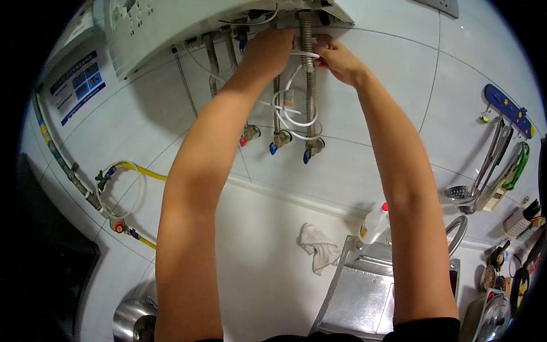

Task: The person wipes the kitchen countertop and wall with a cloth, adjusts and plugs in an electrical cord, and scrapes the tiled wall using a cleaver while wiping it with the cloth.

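Pinching, seemingly, white cable point(307, 54) by ribbed metal hose point(310, 88), right fingers point(326, 51) nearly meet; grip of left hand point(270, 50) unclear.

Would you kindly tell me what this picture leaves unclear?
All in the head view:
Left hand: fingertips hidden behind the hand itself.
White appliance: upper part cut off by the top edge.
Poster: smaller lettering too small to read.
Metal vessel: cut off by the bottom edge.
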Tool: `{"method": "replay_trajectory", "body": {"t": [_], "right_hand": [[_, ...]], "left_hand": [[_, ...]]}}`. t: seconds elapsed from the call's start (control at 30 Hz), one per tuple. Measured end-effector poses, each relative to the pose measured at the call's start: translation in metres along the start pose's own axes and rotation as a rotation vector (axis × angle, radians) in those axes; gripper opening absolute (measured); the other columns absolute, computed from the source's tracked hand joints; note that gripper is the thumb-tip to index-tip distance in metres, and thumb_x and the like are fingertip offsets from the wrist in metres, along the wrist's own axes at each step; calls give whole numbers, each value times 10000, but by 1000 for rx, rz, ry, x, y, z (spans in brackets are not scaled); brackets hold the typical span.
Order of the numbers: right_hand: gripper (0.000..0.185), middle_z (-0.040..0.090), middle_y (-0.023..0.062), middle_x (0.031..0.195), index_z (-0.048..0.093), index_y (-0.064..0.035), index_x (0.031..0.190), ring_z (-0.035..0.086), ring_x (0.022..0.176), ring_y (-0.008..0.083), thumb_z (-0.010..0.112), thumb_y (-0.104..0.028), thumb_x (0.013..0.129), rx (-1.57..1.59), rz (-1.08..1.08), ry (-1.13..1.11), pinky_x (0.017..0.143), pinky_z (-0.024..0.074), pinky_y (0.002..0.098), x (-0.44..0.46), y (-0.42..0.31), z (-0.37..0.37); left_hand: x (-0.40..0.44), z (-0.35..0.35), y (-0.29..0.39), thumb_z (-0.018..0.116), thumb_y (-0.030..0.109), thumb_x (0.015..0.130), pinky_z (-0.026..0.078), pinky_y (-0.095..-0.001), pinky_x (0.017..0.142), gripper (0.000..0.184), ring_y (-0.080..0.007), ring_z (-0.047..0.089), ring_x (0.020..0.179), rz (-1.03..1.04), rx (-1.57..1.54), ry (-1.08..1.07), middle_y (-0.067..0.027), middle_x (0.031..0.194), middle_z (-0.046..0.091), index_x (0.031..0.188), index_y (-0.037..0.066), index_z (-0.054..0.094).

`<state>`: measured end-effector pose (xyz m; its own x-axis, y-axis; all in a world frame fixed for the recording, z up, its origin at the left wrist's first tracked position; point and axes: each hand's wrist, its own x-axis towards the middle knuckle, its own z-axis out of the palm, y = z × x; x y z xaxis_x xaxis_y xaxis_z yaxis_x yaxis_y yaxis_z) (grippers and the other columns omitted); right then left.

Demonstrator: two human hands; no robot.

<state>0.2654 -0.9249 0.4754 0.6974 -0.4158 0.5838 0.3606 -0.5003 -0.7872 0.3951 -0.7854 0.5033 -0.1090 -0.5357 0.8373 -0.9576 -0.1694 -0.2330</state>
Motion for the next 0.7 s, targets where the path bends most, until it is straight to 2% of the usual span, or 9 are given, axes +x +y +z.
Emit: {"method": "replay_trajectory", "body": {"t": [0.07,0.13,0.23,0.33,0.43,0.57,0.7], "right_hand": [[464,577,22,995,447,-48,1284,494,847,100,620,-228,893,-22,-50,76,706,400,239,1,-2,6],[495,581,32,989,441,-47,1285,499,836,100,649,-225,874,-40,-120,175,673,395,242,4,1,9],[414,619,118,1079,494,-26,1205,574,991,187,655,-97,831,101,-197,374,833,461,332,11,7,11],[467,616,147,1075,464,-32,1235,587,991,220,665,-113,822,190,-140,603,831,465,350,-5,-6,33],[487,616,162,1031,448,-63,1254,595,949,229,666,-139,825,46,-46,897,819,470,358,-15,-6,34],[469,576,159,1054,451,-92,1255,578,892,230,647,-135,832,84,-63,964,815,468,361,-44,-12,25],[462,552,139,1041,436,-85,1255,557,897,223,633,-123,838,192,-132,1057,810,464,358,-60,-13,28]], "left_hand": [[-5,-7,6,549,141,839,543,-459,726,158,-356,644,902,-18,76,11,-205,890,657,950,55,622],[-12,-24,20,527,153,862,514,-473,769,192,-359,631,919,-135,116,85,-182,964,655,1004,79,632],[-27,-24,20,539,183,867,496,-466,794,212,-343,618,947,-204,5,263,-155,1006,655,1027,92,645],[-44,-15,11,595,169,822,479,-441,822,207,-325,588,967,-227,-128,375,-137,980,647,1001,82,652],[-59,-2,6,612,173,820,450,-427,865,236,-324,566,1004,-256,-151,370,-129,1011,635,1039,90,639],[-72,1,7,623,169,817,418,-422,908,274,-338,541,1034,-249,-223,375,-128,1065,615,1082,98,620],[-78,0,11,633,176,814,428,-429,895,284,-327,542,1051,-253,-283,381,-120,1114,605,1086,96,619]]}}
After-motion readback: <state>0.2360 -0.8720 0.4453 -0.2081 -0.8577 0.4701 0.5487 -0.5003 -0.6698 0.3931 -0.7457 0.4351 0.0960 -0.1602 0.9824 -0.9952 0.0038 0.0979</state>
